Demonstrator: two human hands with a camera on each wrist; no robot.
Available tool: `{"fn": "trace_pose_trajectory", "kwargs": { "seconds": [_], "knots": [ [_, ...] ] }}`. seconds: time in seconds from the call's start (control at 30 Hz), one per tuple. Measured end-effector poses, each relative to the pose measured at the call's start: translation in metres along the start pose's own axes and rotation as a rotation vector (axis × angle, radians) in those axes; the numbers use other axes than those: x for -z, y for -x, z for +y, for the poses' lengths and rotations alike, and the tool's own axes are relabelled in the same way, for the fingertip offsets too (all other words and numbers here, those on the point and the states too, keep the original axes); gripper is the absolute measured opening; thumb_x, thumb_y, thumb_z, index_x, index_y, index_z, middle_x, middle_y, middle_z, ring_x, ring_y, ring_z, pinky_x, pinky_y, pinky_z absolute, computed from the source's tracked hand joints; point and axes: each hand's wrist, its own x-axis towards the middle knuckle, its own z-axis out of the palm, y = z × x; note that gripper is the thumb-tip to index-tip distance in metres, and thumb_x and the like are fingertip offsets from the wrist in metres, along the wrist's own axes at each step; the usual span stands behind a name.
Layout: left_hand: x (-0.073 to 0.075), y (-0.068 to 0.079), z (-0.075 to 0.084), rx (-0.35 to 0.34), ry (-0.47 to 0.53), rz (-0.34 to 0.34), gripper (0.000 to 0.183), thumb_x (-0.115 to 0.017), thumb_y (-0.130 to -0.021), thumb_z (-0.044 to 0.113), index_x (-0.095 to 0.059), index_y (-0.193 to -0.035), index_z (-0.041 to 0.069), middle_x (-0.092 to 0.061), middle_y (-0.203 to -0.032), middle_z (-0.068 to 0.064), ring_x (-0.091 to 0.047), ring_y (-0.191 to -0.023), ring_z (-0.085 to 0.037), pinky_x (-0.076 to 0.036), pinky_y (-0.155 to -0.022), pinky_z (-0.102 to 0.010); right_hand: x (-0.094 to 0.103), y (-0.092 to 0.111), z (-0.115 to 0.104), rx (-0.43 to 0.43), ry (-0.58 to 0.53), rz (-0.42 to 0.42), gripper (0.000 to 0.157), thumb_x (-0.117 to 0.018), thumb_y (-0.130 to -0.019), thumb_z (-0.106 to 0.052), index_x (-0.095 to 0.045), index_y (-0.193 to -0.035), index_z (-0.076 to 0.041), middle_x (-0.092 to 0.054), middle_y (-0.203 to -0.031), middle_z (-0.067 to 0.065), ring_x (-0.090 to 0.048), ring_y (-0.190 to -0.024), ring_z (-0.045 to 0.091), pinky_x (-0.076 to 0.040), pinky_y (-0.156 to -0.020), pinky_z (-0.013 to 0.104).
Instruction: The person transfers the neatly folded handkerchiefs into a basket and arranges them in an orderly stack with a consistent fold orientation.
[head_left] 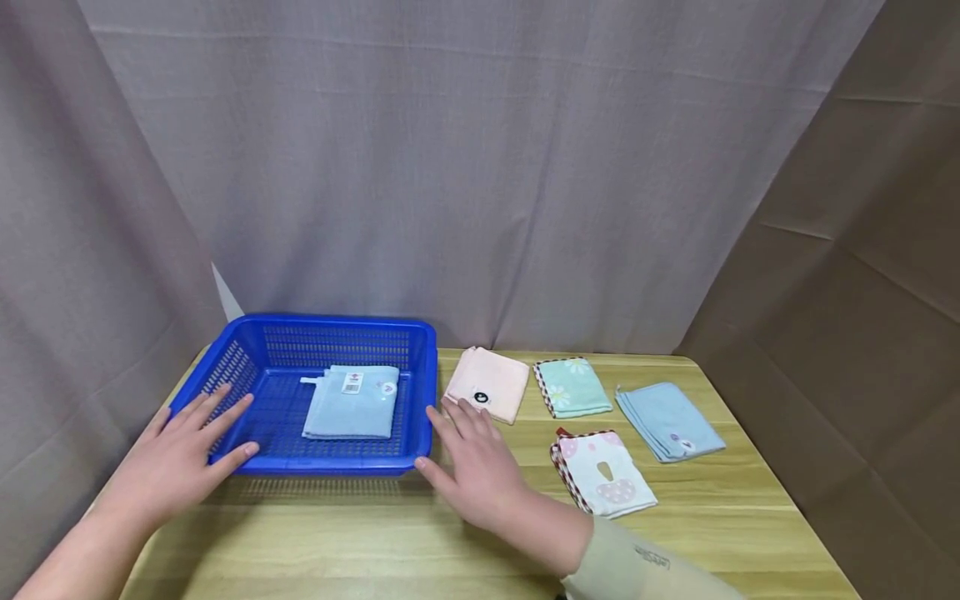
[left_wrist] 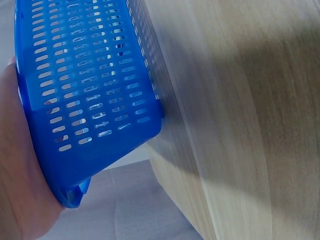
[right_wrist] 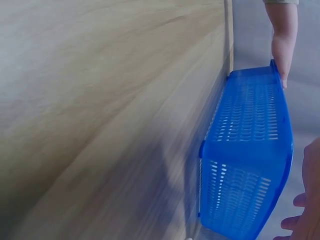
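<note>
A blue plastic basket (head_left: 322, 463) with slotted walls stands on the table at the left. Inside it lies a folded light-blue towel (head_left: 352, 410) with a white label. My left hand (head_left: 180, 454) rests over the basket's front left corner, fingers spread and extended over the rim. At the front right corner is my right hand (head_left: 480, 462), its fingers spread; in the right wrist view a small gap shows between that hand (right_wrist: 311, 200) and the basket wall (right_wrist: 245, 150). Just beyond its fingertips lies a folded pink towel (head_left: 495, 379) with a black round mark.
Right of the pink towel lie a folded green towel (head_left: 576, 387) with white flowers, a white patterned towel (head_left: 607, 471) with a checked edge, and another blue towel (head_left: 670, 421). Grey curtain (head_left: 480, 167) closes the back of the wooden table (head_left: 360, 542); brown cloth (head_left: 862, 333) hangs at the right.
</note>
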Motion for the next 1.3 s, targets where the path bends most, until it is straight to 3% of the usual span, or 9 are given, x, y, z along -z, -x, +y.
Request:
{"fn": "trace_pose_trajectory", "kwargs": {
  "seconds": [0.27,0.63,1.03,1.3],
  "knots": [
    [0.000,0.000,0.000,0.001,-0.001,-0.008,0.072,-0.055,-0.096,0.056,-0.035,-0.156,0.022,-0.033,-0.156,-0.021,-0.033,-0.137,-0.051,0.011,-0.116,-0.060,0.000,0.011,0.012,-0.021,0.006,-0.017,0.072,-0.036,-0.100,-0.062,-0.030,-0.157,-0.019,-0.024,-0.163,0.006,-0.022,-0.149,0.030,-0.016,-0.119,0.051],
    [0.000,0.001,0.002,-0.003,0.003,0.007,0.072,-0.057,-0.095,0.056,-0.036,-0.155,0.022,-0.034,-0.156,-0.020,-0.034,-0.137,-0.049,0.006,-0.117,-0.062,-0.004,0.031,0.027,-0.053,-0.002,-0.023,0.069,-0.043,-0.100,-0.058,-0.034,-0.155,-0.017,-0.025,-0.162,0.007,-0.022,-0.148,0.033,-0.013,-0.120,0.049],
    [0.001,0.001,0.000,0.000,0.005,-0.005,0.072,-0.054,-0.096,0.057,-0.036,-0.155,0.020,-0.032,-0.157,-0.020,-0.032,-0.139,-0.049,0.005,-0.117,-0.063,-0.010,0.048,0.041,-0.073,0.035,-0.016,0.069,-0.047,-0.099,-0.057,-0.037,-0.154,-0.016,-0.031,-0.160,0.009,-0.026,-0.148,0.031,-0.018,-0.119,0.051],
    [0.002,0.000,0.001,0.001,0.006,-0.015,0.073,-0.055,-0.096,0.056,-0.034,-0.156,0.020,-0.031,-0.158,-0.020,-0.029,-0.141,-0.049,0.011,-0.117,-0.059,-0.013,0.061,0.052,-0.096,0.050,0.014,0.068,-0.050,-0.098,-0.056,-0.041,-0.152,-0.016,-0.036,-0.158,0.010,-0.033,-0.144,0.035,-0.023,-0.117,0.055]
  ]
}}
